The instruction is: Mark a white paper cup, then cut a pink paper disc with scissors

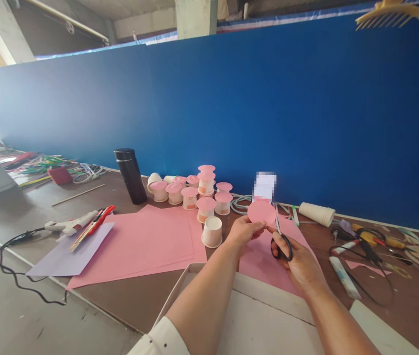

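Note:
My left hand [247, 231] pinches the lower edge of a round pink paper disc [261, 212]. In my right hand [298, 261] is a pair of scissors [286, 248] with black handles, its blades upright beside the disc's right edge. Below both hands lies pink paper [257, 268]. To the left of my left hand a bare white paper cup [212, 231] stands upside down or upright, I cannot tell which. Behind it are several paper cups topped with pink discs [206, 204], some of them stacked.
Pink sheets [150, 241] lie left, with a lilac sheet [80, 251], a red utility knife [94, 227] and a glue gun [72, 224]. A black flask [131, 177] stands behind them. Stacked cups [316, 214], a white tube [343, 278] and cables lie right. A blue panel [250, 108] closes the back.

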`<action>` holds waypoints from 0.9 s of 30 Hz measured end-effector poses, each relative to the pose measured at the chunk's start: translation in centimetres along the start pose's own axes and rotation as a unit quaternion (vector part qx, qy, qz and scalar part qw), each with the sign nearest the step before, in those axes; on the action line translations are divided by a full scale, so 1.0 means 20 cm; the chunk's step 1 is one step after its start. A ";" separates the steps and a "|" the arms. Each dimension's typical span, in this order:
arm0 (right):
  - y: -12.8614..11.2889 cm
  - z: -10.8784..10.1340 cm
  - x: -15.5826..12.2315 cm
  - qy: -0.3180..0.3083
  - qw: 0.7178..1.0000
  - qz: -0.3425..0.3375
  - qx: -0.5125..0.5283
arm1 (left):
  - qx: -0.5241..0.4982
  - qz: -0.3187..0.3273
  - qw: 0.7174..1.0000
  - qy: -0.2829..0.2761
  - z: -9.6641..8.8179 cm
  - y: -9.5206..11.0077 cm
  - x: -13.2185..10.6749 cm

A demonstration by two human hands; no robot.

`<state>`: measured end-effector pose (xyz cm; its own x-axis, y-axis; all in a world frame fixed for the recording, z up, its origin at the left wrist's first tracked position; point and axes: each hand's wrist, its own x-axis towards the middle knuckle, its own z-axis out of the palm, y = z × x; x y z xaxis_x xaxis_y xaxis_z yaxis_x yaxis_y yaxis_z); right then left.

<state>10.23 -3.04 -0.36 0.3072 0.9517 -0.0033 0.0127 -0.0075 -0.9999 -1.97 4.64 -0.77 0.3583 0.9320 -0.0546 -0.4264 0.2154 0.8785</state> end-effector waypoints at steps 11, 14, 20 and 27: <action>-0.01 0.01 -0.01 -0.024 0.999 0.017 -0.036 | -0.082 -0.029 0.995 0.057 0.01 0.02 -0.01; -0.01 0.00 -0.02 -0.035 0.998 0.027 -0.041 | -0.079 -0.020 0.995 0.065 0.00 0.01 0.01; 0.00 -0.01 -0.01 -0.036 0.998 0.026 -0.038 | -0.031 -0.013 0.997 0.073 -0.02 0.00 0.03; 0.00 -0.01 0.00 -0.033 0.998 0.019 -0.048 | -0.019 -0.011 0.997 0.072 -0.01 0.01 0.01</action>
<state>10.44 -3.21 -0.37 0.2455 0.9683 -0.0457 0.0943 -0.0708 -0.9930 -2.24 5.05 -0.67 0.2456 0.9588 -0.1430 -0.4527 0.2439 0.8577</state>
